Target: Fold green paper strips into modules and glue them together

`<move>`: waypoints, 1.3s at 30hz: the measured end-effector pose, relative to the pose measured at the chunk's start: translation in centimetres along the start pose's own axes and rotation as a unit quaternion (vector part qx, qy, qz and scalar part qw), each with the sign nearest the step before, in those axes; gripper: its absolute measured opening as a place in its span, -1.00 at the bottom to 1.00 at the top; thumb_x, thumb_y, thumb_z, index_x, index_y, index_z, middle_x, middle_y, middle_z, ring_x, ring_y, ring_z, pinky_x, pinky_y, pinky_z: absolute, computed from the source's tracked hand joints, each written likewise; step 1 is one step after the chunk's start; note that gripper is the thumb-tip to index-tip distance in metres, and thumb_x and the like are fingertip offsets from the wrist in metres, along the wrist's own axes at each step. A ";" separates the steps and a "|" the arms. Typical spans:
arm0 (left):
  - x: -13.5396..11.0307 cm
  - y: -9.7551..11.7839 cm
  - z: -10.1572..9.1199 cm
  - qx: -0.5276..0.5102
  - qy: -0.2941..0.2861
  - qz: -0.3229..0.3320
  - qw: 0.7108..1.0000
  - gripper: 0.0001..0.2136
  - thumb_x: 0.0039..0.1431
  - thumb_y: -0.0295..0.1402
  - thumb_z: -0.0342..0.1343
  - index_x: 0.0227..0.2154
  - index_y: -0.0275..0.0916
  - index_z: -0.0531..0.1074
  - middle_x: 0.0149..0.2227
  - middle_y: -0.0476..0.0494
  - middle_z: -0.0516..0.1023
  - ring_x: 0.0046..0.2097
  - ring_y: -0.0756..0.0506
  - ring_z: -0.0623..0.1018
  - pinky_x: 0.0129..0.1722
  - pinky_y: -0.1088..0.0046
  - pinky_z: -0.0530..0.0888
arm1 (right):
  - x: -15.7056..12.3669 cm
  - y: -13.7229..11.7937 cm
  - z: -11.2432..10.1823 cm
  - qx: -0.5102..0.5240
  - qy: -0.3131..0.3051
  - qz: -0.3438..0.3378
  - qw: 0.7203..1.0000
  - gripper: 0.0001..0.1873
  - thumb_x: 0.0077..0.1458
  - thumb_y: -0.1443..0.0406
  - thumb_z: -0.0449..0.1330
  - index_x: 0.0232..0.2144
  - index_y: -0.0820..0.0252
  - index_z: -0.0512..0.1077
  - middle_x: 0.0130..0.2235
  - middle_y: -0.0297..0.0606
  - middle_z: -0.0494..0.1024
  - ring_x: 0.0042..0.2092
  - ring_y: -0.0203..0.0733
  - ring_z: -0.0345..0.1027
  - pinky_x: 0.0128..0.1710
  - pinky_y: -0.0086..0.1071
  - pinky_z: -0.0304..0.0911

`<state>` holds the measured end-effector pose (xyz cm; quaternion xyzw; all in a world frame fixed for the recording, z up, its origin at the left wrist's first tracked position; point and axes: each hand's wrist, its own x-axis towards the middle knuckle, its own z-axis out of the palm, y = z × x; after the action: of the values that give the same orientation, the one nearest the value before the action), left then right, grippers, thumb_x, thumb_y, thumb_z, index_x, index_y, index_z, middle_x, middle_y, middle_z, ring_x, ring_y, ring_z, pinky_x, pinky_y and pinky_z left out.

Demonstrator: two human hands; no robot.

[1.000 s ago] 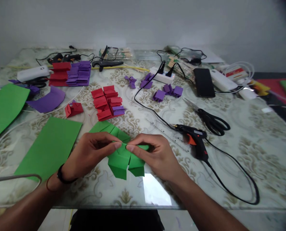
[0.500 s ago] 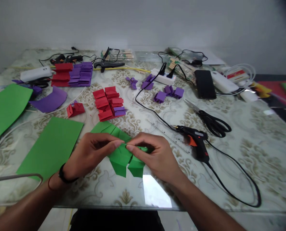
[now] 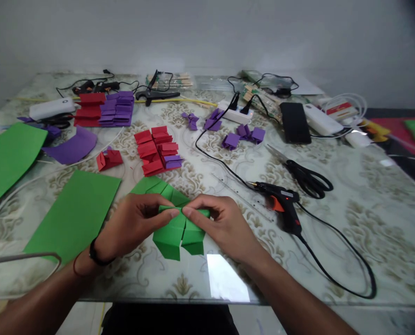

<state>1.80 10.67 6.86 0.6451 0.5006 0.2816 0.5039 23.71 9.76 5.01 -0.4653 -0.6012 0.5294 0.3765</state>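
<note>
A folded green paper piece (image 3: 177,235) lies at the near middle of the glass table (image 3: 368,218). My left hand (image 3: 132,225) pinches its top fold from the left with thumb and fingers pressed together. My right hand (image 3: 221,225) pinches the same fold from the right, so the fingertips of both hands nearly meet over the paper. Two folded flaps hang below my fingers toward the table's near edge. More pleated green paper (image 3: 157,187) shows just behind my left hand.
A black glue gun (image 3: 280,204) with its cable lies right of my hands, black scissors (image 3: 305,174) behind it. Folded red pieces (image 3: 155,149), purple pieces (image 3: 242,134) and green sheets (image 3: 75,214) are spread about. A phone (image 3: 294,122) and a power strip (image 3: 235,111) are farther back.
Both hands stay pinched on the green paper. Its hanging flaps have drawn closer together and shifted slightly left, and my hands have moved a little nearer each other.
</note>
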 end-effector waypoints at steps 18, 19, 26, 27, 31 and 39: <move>0.0 -0.3 -0.1 -0.089 0.007 -0.001 0.996 -0.76 0.28 -0.15 0.32 -0.37 -0.20 0.70 -0.48 -0.01 0.57 -0.44 0.01 0.40 -0.44 0.51 0.36 | -0.3 0.4 -0.4 0.069 -0.009 0.040 0.997 -0.66 0.21 -0.01 0.40 -0.31 0.13 0.64 -0.41 -0.34 0.53 -0.43 -0.27 0.29 -0.45 -0.37 0.20; 0.0 -0.6 -0.1 -0.106 0.005 -0.004 0.994 -0.76 0.28 -0.15 0.33 -0.38 -0.21 0.70 -0.46 -0.02 0.57 -0.42 0.00 0.41 -0.40 0.50 0.38 | -0.3 0.3 -0.4 0.070 -0.010 0.040 0.997 -0.65 0.20 -0.03 0.40 -0.31 0.13 0.64 -0.41 -0.34 0.53 -0.43 -0.27 0.29 -0.45 -0.37 0.20; 0.0 -1.4 -0.2 -0.162 -0.016 -0.040 0.986 -0.74 0.22 -0.12 0.38 -0.41 -0.22 0.70 -0.47 -0.04 0.58 -0.41 -0.02 0.43 -0.37 0.45 0.39 | -0.2 -0.1 -0.6 0.109 -0.027 0.066 0.991 -0.61 0.15 -0.07 0.43 -0.33 0.12 0.62 -0.49 -0.40 0.43 -0.48 -0.31 0.19 -0.51 -0.40 0.08; 0.0 -1.4 -0.2 -0.169 -0.022 -0.040 0.985 -0.73 0.24 -0.11 0.37 -0.41 -0.22 0.71 -0.47 -0.04 0.59 -0.40 -0.02 0.43 -0.37 0.45 0.39 | -0.2 -0.2 -0.6 0.123 -0.027 0.069 0.990 -0.62 0.15 -0.06 0.44 -0.31 0.12 0.61 -0.49 -0.40 0.44 -0.48 -0.31 0.19 -0.51 -0.41 0.07; 0.2 -1.1 -0.1 -0.176 -0.023 -0.002 0.984 -0.86 0.30 -0.21 0.35 -0.22 -0.12 0.74 -0.38 -0.03 0.66 -0.37 0.00 0.50 -0.35 0.50 0.41 | 0.0 -0.2 -0.5 0.173 -0.026 0.064 0.983 -0.70 0.14 0.04 0.46 -0.25 0.11 0.60 -0.43 -0.41 0.49 -0.45 -0.33 0.26 -0.48 -0.44 0.12; 0.3 -0.8 -0.2 -0.214 -0.078 0.024 0.973 -0.80 0.16 -0.45 0.45 -0.17 -0.10 0.68 -0.19 -0.05 0.67 -0.19 -0.03 0.65 -0.21 0.55 0.59 | 0.0 0.0 -0.6 0.157 -0.009 0.053 0.986 -0.70 0.14 0.12 0.45 -0.15 0.10 0.56 -0.44 -0.46 0.42 -0.49 -0.35 0.19 -0.51 -0.44 0.10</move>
<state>1.40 11.03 6.11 0.5541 0.3725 0.3426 0.6610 24.28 9.88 5.09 -0.4268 -0.4881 0.6409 0.4110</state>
